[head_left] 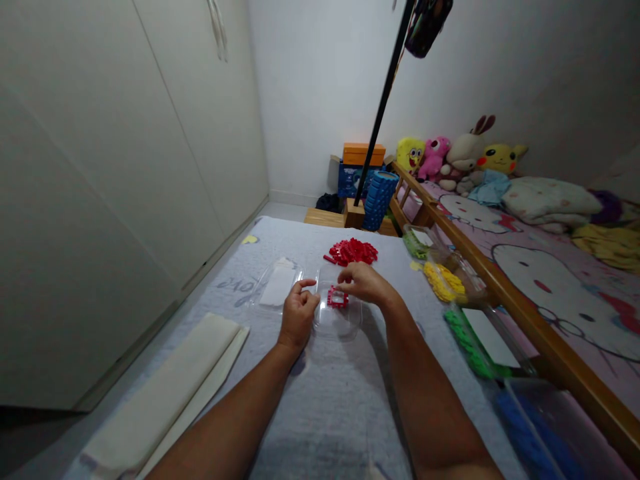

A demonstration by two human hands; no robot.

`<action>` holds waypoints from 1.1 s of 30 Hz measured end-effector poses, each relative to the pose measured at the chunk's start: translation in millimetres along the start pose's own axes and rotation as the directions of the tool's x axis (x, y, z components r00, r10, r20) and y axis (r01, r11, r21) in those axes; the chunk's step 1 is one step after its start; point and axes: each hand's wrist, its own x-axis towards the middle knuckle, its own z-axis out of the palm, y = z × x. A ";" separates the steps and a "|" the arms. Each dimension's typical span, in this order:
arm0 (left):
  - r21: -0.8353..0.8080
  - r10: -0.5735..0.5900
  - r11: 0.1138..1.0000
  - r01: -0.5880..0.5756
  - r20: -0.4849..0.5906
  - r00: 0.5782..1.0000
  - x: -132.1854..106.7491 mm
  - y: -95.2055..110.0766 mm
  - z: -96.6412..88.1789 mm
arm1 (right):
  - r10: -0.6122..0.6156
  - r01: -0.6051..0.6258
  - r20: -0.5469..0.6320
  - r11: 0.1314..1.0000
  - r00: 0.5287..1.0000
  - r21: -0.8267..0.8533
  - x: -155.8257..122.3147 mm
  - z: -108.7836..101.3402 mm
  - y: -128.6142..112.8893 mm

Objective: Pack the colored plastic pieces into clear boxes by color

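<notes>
A clear plastic box [338,327] sits on the cloth-covered table in front of me. Inside it a small square frame of red toothed plastic pieces [331,300] lies flat. My right hand [367,283] reaches over the box from the right, its fingers pinched together at the frame's upper edge on what looks like a red piece, mostly hidden by the fingertips. At the box's left rim is my left hand [300,308], index finger and thumb apart, the other fingers curled, nothing visible between them. Just beyond the box lies a loose pile of red plastic pieces [354,251].
Left of the box lies a clear lid [278,283] with a white label. A folded cream cloth [175,393] is at the left. Boxes of yellow pieces [444,281], green pieces [470,340] and blue pieces [535,427] line the right edge by the wooden bed rail [480,267]. A black pole [385,100] stands behind.
</notes>
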 end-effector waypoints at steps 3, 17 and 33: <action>0.000 0.010 1.000 -0.010 -0.003 1.000 0.2 -0.4 0.0 | 0.063 -0.045 -0.172 0.993 0.983 0.107 -0.4 -1.4 20.5; -0.013 -0.008 1.000 0.009 0.005 1.000 0.0 -2.8 -0.5 | 0.315 -0.275 -0.308 0.947 0.898 0.167 19.4 49.3 59.3; -0.021 -0.017 1.000 0.017 0.001 1.000 0.2 -3.9 -1.7 | 0.271 -0.127 -0.485 0.943 0.831 0.309 19.2 38.9 67.5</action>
